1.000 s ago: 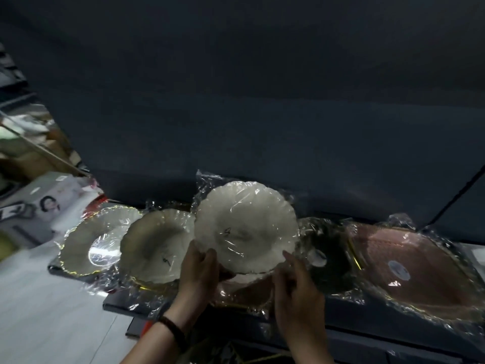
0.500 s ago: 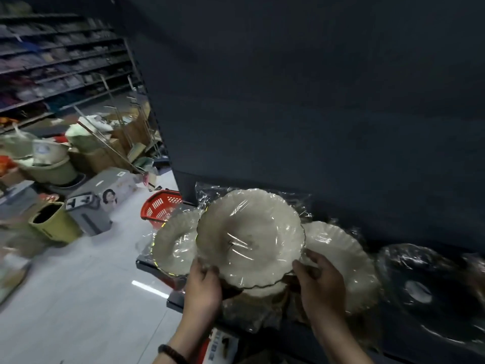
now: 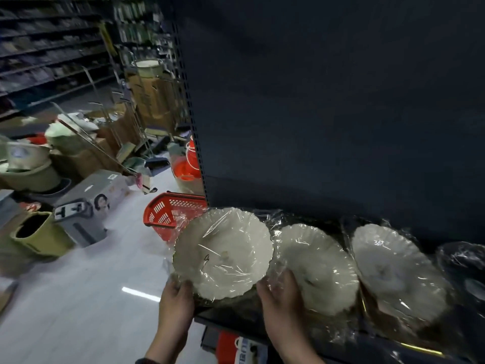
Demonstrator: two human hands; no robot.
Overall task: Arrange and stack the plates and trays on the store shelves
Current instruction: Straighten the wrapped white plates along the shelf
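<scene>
The plate (image 3: 223,254) was held up in front of the row half a second ago; now it is lower, at the left end of the shelf (image 3: 210,318), its bottom rim by the front edge. Whether it rests there I can't tell. The left hand (image 3: 174,300) has its grip clamped on the lower left rim, thumb on top. The right hand (image 3: 282,302) grips the lower right rim through the wrap. The gold-rimmed plate seen behind it earlier is out of sight.

There is a small dark pen mark on the wrap near the plate's middle, not readable. A label under the shelf is too blurred to read.

The plate is white, round and scalloped, in crinkled clear film. A second plate (image 3: 315,269) just beside it and a third plate (image 3: 396,274) further right look the same, then a dark plate (image 3: 467,269) at the right edge. A red mesh basket (image 3: 170,214) sits on the floor behind
</scene>
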